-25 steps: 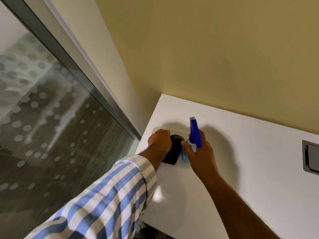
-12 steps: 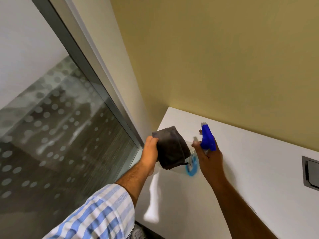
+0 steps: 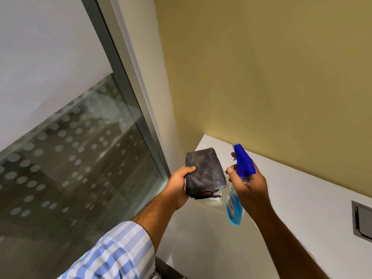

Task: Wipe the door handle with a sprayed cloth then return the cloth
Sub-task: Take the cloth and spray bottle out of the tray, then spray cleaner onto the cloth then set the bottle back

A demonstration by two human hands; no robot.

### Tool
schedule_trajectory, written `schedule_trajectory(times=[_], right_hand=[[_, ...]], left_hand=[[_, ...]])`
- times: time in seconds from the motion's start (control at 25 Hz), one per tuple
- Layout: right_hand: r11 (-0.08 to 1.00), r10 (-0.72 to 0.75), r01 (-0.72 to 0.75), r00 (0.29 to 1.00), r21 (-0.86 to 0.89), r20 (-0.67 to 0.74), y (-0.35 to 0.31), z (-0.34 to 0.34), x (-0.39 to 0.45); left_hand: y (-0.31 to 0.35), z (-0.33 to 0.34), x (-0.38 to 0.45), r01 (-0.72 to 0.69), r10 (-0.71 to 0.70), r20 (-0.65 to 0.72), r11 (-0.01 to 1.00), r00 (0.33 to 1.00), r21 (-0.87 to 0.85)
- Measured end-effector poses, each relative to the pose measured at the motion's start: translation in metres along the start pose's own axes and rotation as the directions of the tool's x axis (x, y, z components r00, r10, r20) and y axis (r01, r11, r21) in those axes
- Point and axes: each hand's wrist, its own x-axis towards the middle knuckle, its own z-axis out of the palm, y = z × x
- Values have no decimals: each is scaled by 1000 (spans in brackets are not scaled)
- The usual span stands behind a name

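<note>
Both hands have come up off the white table (image 3: 302, 208) since a moment ago, and the cloth and bottle are now held higher in the air.

The left hand (image 3: 178, 186) holds the folded grey cloth (image 3: 203, 172). The thumb lies across the front of the cloth and the fingers are tucked behind it, so it is pinched tight. The cloth stands up in front of the table corner, with a loose thread hanging at the bottom.

The right hand (image 3: 250, 185) is wrapped around the neck of the spray bottle (image 3: 234, 206). The bottle is clear with blue liquid inside, and its blue top points up and toward the cloth. A finger is curled at the front by the trigger. The cloth and bottle are near each other but not touching.

A striped sleeve (image 3: 118, 254) covers the left arm. A glass panel (image 3: 70, 168) with white dots is on the left. A yellow wall (image 3: 271, 77) is behind the table.
</note>
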Motion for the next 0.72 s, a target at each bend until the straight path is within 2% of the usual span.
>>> schedule_trajectory(times=[0.2,0.32,0.56,0.72], right_hand=[[986,162,-152,975,-69,154,-10,10,-6],[966,254,-239,944,-93,209,-10,18,-13],[961,233,-187,944,-202,235,-12,23,-30],[956,238,-182,940,-232,245,-16,26,-30]], left_hand=[[-6,-9,3,-22,38,117,991,992,-135],[-6,-12,4,-55,72,101,986,992,-159],[-15,-15,0,16,-8,36,977,999,-214],[-16,-15,1,-14,16,7,973,1000,-231]])
